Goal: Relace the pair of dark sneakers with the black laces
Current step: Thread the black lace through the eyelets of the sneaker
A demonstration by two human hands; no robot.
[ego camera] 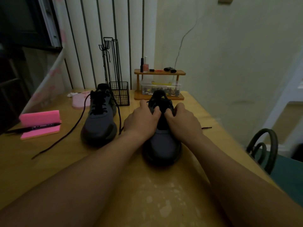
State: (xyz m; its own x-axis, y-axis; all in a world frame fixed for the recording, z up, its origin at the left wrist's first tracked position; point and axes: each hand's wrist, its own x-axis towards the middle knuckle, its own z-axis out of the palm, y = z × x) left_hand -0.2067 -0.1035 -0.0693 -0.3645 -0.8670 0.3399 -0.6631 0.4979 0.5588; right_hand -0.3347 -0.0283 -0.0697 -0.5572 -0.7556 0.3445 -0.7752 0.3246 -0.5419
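Left hand and right hand on one sneaker
Both hands' fingers curl tightly onto its lacing, mid-counter; the second sneaker stands just left, its lace trailing.

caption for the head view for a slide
Left hand and right hand grip the lacing area of one dark grey sneaker; its laced twin stands alongside.

A yellow wooden surface lies before you. Your left hand and right hand grip one dark sneaker standing on it. Left of your left hand stands the second sneaker, its black lace trailing loose, then a pink notepad with a pen. Beyond your hands stand a wire basket and a wooden rack.
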